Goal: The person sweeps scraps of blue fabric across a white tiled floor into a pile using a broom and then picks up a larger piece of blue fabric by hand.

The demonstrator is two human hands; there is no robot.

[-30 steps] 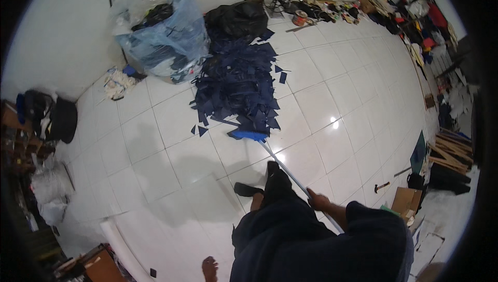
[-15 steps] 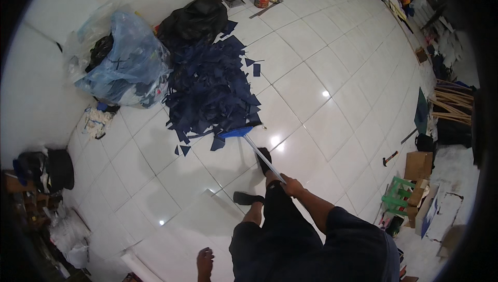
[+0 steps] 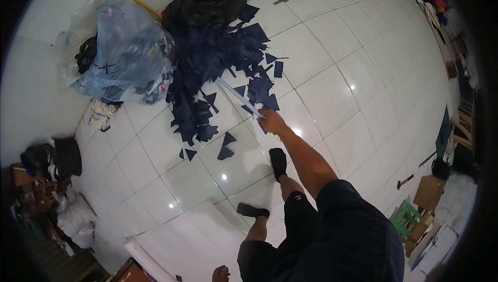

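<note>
White glossy floor tiles (image 3: 332, 64) fill pretty much the whole view, with ceiling lights glaring off them in a few spots. Clutter runs along the far and right edges of the room, too small to sort out, apart from some cardboard boxes (image 3: 428, 193) at the near right.

Biggest thing on the floor is the pile of dark navy scraps (image 3: 218, 69), flat cut pieces, spread out in the far middle, with a few loose triangles strayed toward the near side. Far left of the pile sits a big clear blue plastic bag (image 3: 124, 56), stuffed full, and just behind the pile is a black bag (image 3: 205, 2). A large white sheet (image 3: 187, 240) lies flat at the near left.

The person stands in dark shorts and black socks, right arm stretched out ahead. The right hand (image 3: 271, 121) is closed around the near end of a long pale stick (image 3: 239, 98), which runs up-left into the scraps at the pile's near right edge. The left hand (image 3: 221, 273) only just peeks in at the bottom edge, fingers look loosely curled, can't tell if it's got anything.
</note>
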